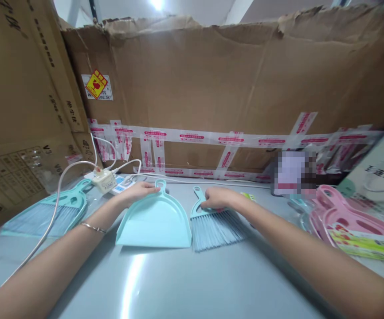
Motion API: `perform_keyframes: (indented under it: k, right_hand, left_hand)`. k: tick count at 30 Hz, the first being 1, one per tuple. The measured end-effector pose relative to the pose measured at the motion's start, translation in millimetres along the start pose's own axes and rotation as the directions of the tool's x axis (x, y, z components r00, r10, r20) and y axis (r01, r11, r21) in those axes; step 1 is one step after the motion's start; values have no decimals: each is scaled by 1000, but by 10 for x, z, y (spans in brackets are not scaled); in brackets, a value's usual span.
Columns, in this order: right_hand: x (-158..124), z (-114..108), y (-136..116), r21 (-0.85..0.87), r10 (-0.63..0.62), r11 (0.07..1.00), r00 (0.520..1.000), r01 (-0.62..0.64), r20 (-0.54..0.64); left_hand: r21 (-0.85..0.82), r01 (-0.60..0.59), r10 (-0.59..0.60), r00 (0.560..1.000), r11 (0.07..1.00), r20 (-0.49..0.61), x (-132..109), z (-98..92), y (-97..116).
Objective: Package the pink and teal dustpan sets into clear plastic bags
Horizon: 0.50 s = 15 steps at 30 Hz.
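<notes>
A light turquoise dustpan (pixel 157 219) lies on the grey table with its wide lip toward me. My left hand (pixel 142 191) grips it at the upper left edge, close to its looped handle, with the thumb on top. Just right of it is a small hand brush (pixel 217 230), turquoise with pale blue bristles pointing toward me. Closed fingers of my right hand (pixel 217 197) are on the brush's upper body beside its looped handle. The brush's right end is partly hidden by my right hand and forearm. Dustpan and brush sit very close side by side.
At left, another turquoise brush-and-dustpan set (pixel 50 212) lies under a white cable, near a charger plug (pixel 104 180) and power strip. Pink sets in plastic (pixel 351 217) lie at right. Large cardboard boxes (pixel 192 84) wall off the back and left. A blurred-out object (pixel 290 173) stands back right.
</notes>
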State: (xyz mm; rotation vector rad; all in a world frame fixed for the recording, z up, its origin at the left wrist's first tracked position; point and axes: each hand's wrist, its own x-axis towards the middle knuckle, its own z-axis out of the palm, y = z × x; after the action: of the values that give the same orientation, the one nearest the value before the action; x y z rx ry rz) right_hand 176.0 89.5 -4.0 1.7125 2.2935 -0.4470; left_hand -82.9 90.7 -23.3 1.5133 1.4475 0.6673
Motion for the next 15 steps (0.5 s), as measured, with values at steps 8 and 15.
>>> perform_keyframes:
  k: [8,15]
  right_hand:
    - [233,6,104,1,9,1000,1000,-9,-24]
    - [311,41,188,-12,16,1000,995,-17,-95]
  left_hand:
    - [454,-175,309,921,874,-240,237,-22,-106]
    - [458,-139,327,874,878,-361,288,40,-194]
